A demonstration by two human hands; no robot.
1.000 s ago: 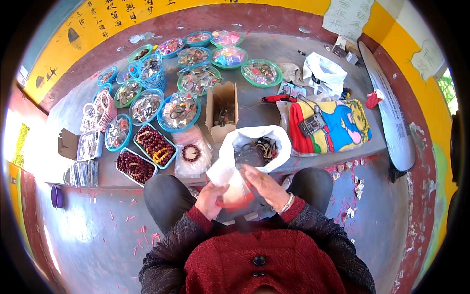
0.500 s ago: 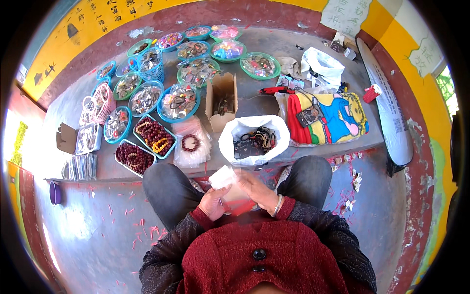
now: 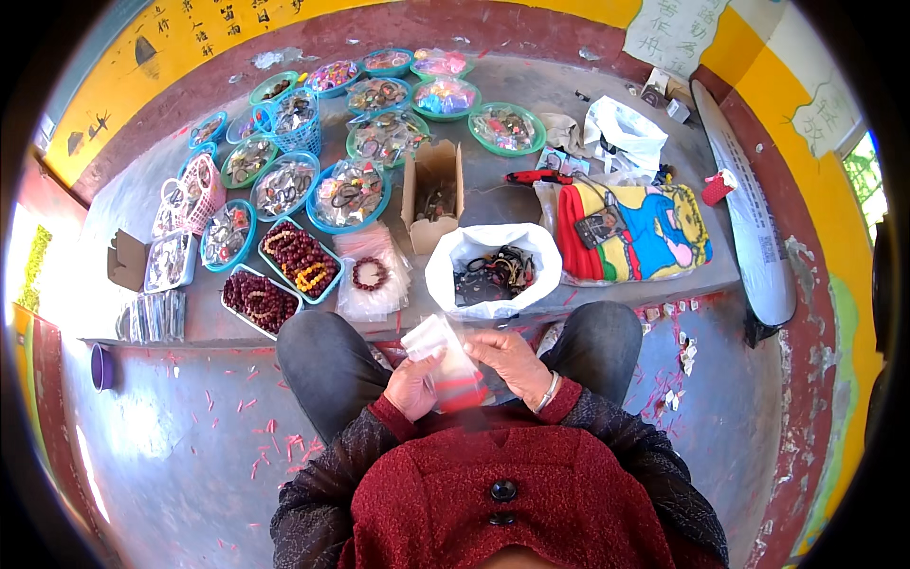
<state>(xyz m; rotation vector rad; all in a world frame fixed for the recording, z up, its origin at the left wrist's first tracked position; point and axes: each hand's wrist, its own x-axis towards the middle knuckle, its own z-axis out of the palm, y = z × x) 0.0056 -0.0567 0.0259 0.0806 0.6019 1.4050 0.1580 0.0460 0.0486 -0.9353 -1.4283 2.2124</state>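
Above my lap is a clear plastic bag (image 3: 453, 365) with a red strip near its lower end; whether it is one bag or a small stack I cannot tell. My left hand (image 3: 413, 385) grips its left side between thumb and fingers. At its upper right edge the fingertips of my right hand (image 3: 517, 366) pinch the plastic. Just beyond my hands stands an open white bag (image 3: 439, 275) holding dark corded pieces. Left of that, a dark red bead bracelet (image 3: 369, 274) lies on a pile of flat clear bags (image 3: 384, 305).
Two trays of dark red beads (image 3: 301, 263) (image 3: 259, 301) sit by the ledge's front edge. Behind are an open cardboard box (image 3: 417, 204) and several baskets of packaged trinkets (image 3: 349, 196). A colourful folded towel (image 3: 645, 228) lies right; a purple bucket (image 3: 102, 368) stands on the floor.
The plastic bag now lies more open to view, its length and red strip showing. My right hand has shifted slightly right, toward the bag's edge. The left hand stays on the bag.
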